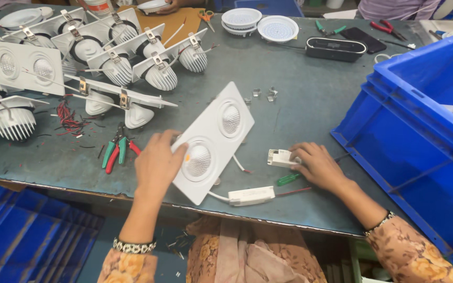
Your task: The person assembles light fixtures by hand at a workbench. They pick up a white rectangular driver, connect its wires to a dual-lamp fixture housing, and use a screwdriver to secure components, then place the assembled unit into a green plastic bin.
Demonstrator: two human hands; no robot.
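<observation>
Left hand (155, 165) lies flat, fingers pressing the near end of the white twin downlight panel (213, 140) at bench centre. Right hand (315, 165), at 3 o'clock, curls loosely over a green screwdriver (288, 179) beside a small white connector block (281, 158). The driver box (251, 195) at 6 o'clock sits near the bench edge (268, 220); a tug on its wire could drop it.

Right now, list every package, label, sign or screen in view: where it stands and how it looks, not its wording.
Phone: far side of the table, lying flat, dark rectangular screen, unlit.
Driver box: near table edge below the white twin-lamp panel, small white oblong; any label too small to tell.
Blue crates: at right, plain plastic, no label showing.
</observation>
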